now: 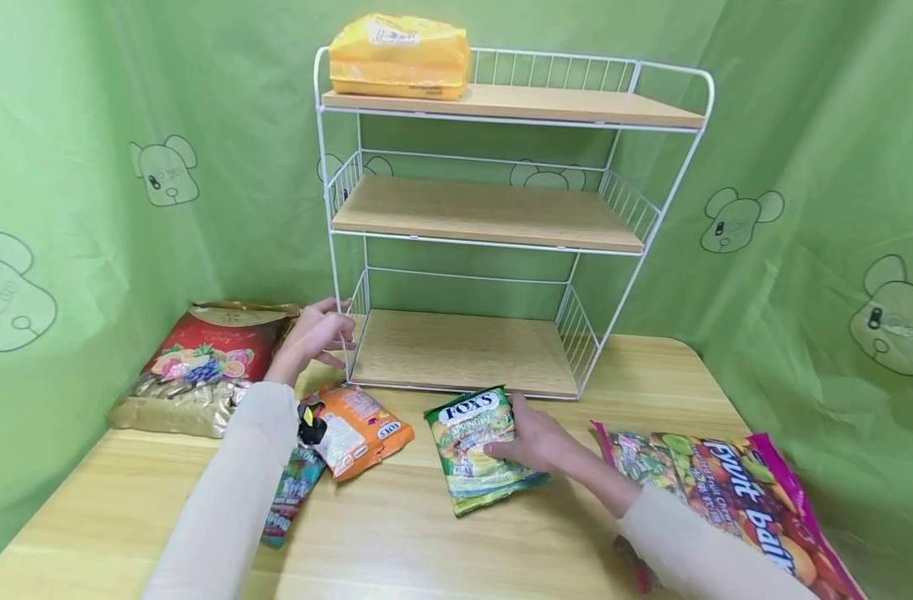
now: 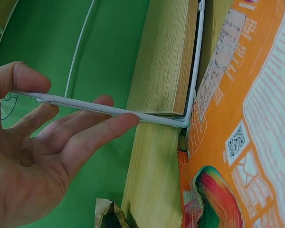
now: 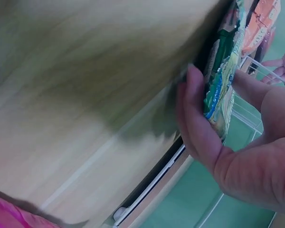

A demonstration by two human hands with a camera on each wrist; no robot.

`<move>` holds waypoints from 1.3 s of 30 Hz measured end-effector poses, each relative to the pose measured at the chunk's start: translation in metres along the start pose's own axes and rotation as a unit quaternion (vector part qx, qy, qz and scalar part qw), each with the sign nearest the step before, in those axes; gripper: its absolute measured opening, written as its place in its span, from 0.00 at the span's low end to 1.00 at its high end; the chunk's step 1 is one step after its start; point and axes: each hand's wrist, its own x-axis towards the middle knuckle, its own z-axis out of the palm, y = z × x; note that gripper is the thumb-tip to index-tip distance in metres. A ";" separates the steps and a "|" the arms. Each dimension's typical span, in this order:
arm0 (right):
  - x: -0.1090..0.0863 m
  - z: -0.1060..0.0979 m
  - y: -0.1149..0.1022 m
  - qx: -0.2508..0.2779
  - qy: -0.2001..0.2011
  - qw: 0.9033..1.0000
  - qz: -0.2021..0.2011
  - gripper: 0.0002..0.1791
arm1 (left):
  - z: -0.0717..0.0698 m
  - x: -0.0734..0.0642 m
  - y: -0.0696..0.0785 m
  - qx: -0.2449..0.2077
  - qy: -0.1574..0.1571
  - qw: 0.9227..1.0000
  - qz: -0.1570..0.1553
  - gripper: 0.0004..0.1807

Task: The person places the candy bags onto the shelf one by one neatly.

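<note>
My right hand (image 1: pixel 535 435) grips a green bag of Fox's candy (image 1: pixel 471 454) by its right side, thumb on the front and fingers behind. In the right wrist view that candy bag (image 3: pixel 223 76) appears edge-on, between thumb and fingers, close over the wooden table. At the left front post of a white wire shelf rack (image 1: pixel 329 187), my left hand (image 1: pixel 317 333) holds on. The left wrist view shows the thumb and fingers on either side of the white post (image 2: pixel 92 105). Just below that hand lies an orange Fox's bag (image 1: pixel 359 429).
A yellow bag (image 1: pixel 399 58) sits on the rack's top shelf, at its left end. To the left lies a large red and gold bag (image 1: pixel 209 367); a teal candy bag (image 1: pixel 295 492) is partly under the orange one. A pink-edged fruit candy bag (image 1: pixel 741 500) lies at right.
</note>
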 end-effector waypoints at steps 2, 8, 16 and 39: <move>0.000 -0.002 0.000 0.008 -0.012 1.000 0.001 0.54 | 0.000 0.000 0.000 0.001 -0.001 1.000 -0.001 0.43; -0.002 -0.010 0.000 0.063 -0.033 0.997 0.006 0.44 | 0.000 0.002 0.000 0.003 0.002 1.000 0.000 0.44; -0.006 -0.017 -0.004 0.129 -0.040 0.991 0.011 0.40 | -0.001 0.002 -0.002 0.001 -0.002 1.000 -0.002 0.44; -0.009 -0.043 -0.018 0.200 -0.031 0.979 -0.015 0.36 | 0.000 0.002 0.001 0.000 -0.003 1.000 -0.004 0.43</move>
